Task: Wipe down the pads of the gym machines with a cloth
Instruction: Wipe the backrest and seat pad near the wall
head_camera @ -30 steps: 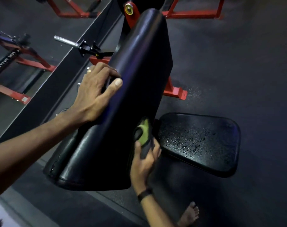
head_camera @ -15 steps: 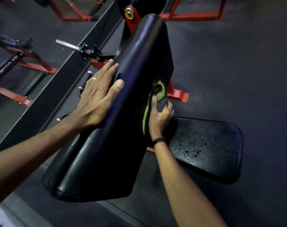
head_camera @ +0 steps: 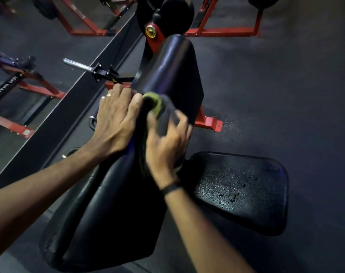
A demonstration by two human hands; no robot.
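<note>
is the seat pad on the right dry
No, the seat pad is speckled with droplets, while the right hand holds the cloth on the back pad.

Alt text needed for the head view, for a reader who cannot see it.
A person's right hand rubs a green cloth over a tilted black back pad while the left hand rests on its left edge. A droplet-covered seat pad lies lower right, red machine frames behind.
</note>
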